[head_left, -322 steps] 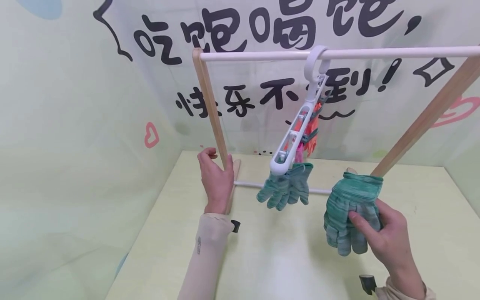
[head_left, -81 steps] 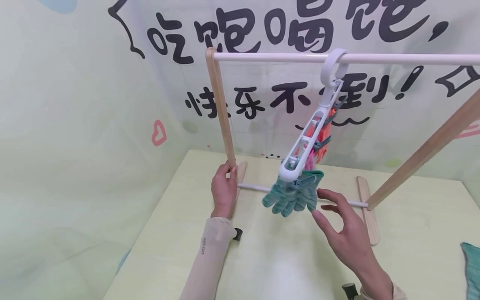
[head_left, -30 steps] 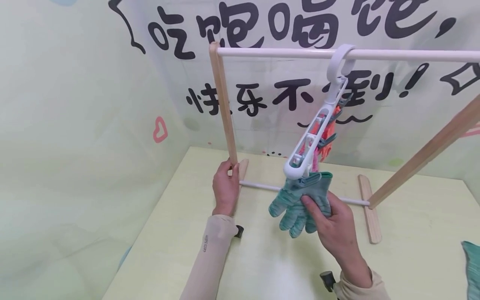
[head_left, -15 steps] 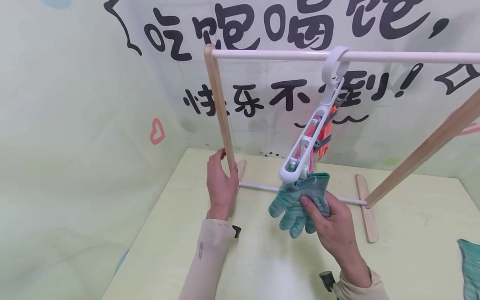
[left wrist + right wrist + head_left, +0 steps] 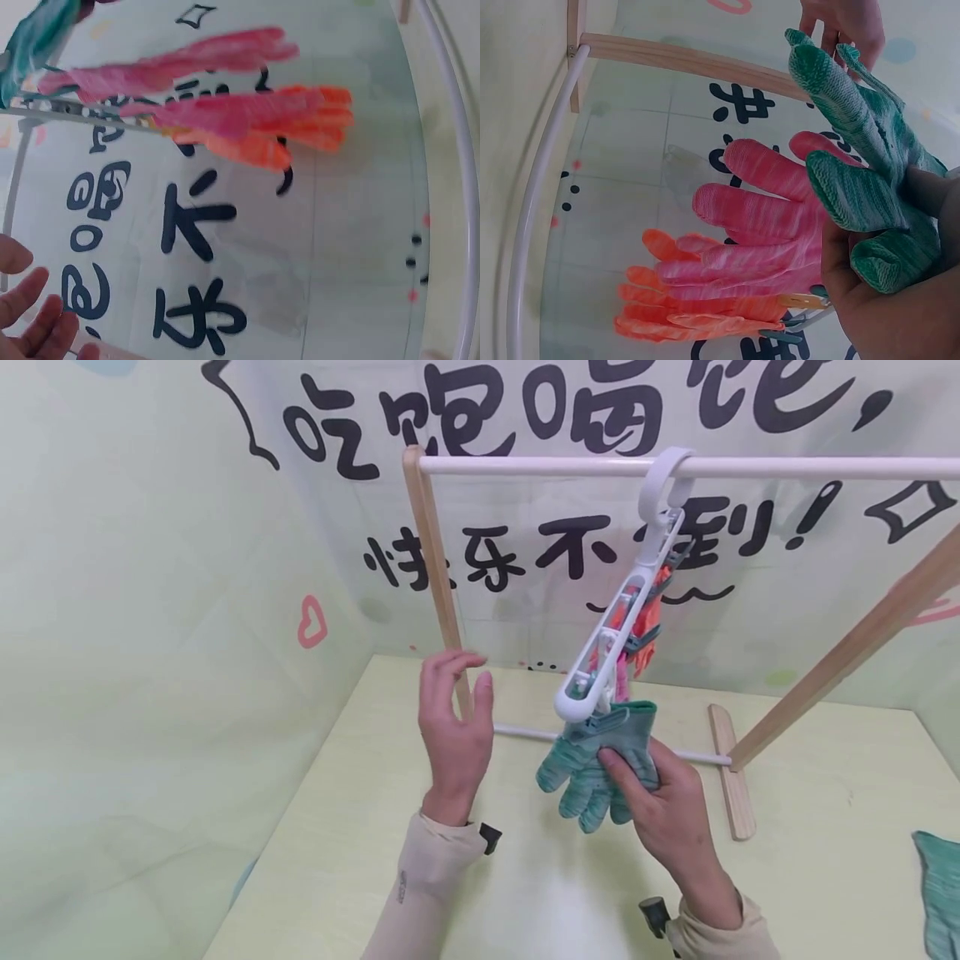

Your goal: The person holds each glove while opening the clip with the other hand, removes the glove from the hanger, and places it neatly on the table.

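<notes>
A white hanger (image 5: pixel 637 585) hangs from the rack's top rail (image 5: pixel 525 466). At its near end a grey-green clip (image 5: pixel 611 723) bites the cuff of a green knit glove (image 5: pixel 577 781). My right hand (image 5: pixel 675 814) pinches this glove, thumb in front and fingers behind. Raised beside the left wooden post (image 5: pixel 433 547), my left hand (image 5: pixel 456 735) has loosely bent fingers and holds nothing. Farther along the hanger are pink gloves (image 5: pixel 757 206) and orange gloves (image 5: pixel 697 311), seen best in the right wrist view. The left wrist view catches only my left fingertips (image 5: pixel 56 330).
Another green glove (image 5: pixel 941 885) lies on the table (image 5: pixel 525 893) at the right edge. The rack's right post (image 5: pixel 840 660) slants up from a wooden foot (image 5: pixel 731 772). A low white bar (image 5: pixel 525 731) joins the rack's sides, and a lettered wall cloth (image 5: pixel 315 527) stands behind.
Earlier my right hand held green knitwear away from the hanger; green knitwear later lies at the right. It then took hold of the hanging glove. My left hand has just come off the post.
</notes>
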Tool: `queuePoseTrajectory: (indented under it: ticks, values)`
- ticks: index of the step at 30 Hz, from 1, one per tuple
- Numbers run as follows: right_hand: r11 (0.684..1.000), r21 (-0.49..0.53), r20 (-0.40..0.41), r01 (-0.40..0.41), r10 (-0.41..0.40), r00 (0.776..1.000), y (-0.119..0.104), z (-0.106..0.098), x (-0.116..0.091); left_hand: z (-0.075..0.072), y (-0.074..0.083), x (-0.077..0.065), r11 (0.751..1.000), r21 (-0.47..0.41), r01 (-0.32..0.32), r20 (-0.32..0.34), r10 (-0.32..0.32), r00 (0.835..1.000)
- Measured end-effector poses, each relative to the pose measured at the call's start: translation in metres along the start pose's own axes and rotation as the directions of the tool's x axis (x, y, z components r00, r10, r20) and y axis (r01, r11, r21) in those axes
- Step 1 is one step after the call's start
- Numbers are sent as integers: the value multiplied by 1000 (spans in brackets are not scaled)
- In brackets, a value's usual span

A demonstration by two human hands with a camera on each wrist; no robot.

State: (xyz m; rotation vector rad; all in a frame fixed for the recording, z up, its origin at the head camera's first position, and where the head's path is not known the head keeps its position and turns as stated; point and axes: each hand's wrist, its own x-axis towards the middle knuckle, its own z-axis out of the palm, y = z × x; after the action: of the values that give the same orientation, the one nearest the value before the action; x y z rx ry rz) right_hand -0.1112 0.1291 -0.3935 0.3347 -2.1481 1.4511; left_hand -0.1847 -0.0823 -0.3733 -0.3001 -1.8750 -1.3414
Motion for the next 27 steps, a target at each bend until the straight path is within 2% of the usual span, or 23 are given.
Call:
queuePoseTrajectory:
  ticks: [2,6,11,16,21,27]
  values:
    - [1000,1,-6,8,-8,1000,0,-1,1,3,7,0,998,-65,4,67,0,998]
    - [1000,8,-7,8,-8,1000,0,-3,3,7,19,-3,985,-172,20,183,12,983]
    - [1000,20,16,-8,8,1000,0,-4,3,6,30,-8,978,-199,55,267,0,964]
    - [999,39,29,4,-5,1000,1,-2,2,3,35,-8,971,-224,82,320,-6,947]
    - [998,30,7,53,-53,999,3,-3,3,6,41,-1,957,-263,118,405,-2,914]
    - [999,33,10,39,-40,999,4,-4,2,11,49,8,938,-311,156,488,16,873]
